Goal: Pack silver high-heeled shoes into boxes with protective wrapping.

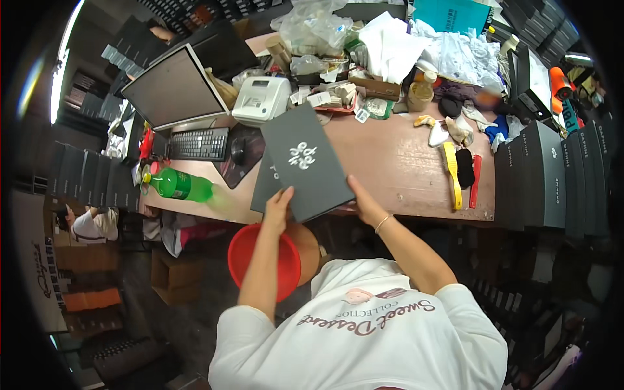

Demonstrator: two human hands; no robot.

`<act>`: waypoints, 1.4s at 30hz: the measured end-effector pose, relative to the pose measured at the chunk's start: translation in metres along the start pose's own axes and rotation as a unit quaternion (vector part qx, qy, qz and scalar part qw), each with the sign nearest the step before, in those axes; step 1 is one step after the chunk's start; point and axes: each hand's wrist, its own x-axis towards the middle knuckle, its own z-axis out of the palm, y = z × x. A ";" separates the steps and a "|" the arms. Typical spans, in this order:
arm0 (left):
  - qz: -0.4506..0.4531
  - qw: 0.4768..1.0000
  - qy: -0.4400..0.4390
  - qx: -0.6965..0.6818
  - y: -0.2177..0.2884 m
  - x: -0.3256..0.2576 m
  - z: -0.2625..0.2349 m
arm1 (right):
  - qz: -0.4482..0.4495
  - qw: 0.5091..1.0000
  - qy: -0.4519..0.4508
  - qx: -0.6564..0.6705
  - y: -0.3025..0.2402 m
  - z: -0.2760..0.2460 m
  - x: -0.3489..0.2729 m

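A dark grey shoebox (pixel 318 182) with a white printed emblem on its upper face is between my two hands, tilted over the front part of the table. My left hand (pixel 278 207) grips its lower left edge, thumb on top. At the right edge my right hand (pixel 365 200) is closed around the side, its fingertips partly hidden behind the box. Under and left of it a second dark grey box or lid (pixel 262 185) shows, mostly covered; I cannot tell whether the two are joined.
On the pinkish table (pixel 396 169) stand a monitor (pixel 174 91), keyboard (pixel 198 143), mouse (pixel 238 151), label printer (pixel 262 99) and green bottle (pixel 181 184). Yellow (pixel 451 172) and red brushes (pixel 476 179) lie right, beside stacked boxes (pixel 539 175). A red bucket (pixel 240 260) stands below the front edge.
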 end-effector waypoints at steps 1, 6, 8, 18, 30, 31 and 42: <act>0.053 0.998 0.019 -0.007 -0.008 -0.001 0.015 | 0.016 0.997 -0.013 0.071 -0.004 -0.007 0.005; -0.011 0.954 -0.089 -0.285 0.028 -0.043 0.097 | 0.047 0.999 -0.024 -0.014 -0.078 -0.045 -0.072; -0.069 0.940 -0.147 -0.300 0.060 -0.045 0.121 | 0.040 0.999 0.023 -0.025 -0.097 -0.061 -0.090; -0.216 0.921 -0.190 -0.263 0.050 -0.022 0.173 | 0.012 0.991 0.129 -0.028 -0.087 -0.098 -0.117; -0.227 0.949 -0.188 -0.112 0.001 0.044 0.184 | 0.162 0.972 0.166 0.020 -0.062 -0.167 -0.085; -0.230 0.946 -0.195 -0.119 0.011 0.046 0.182 | 0.124 0.980 0.146 0.043 -0.077 -0.162 -0.091; 0.325 0.881 0.067 0.338 0.075 0.067 0.083 | -0.194 0.806 0.114 -0.548 -0.076 -0.055 -0.039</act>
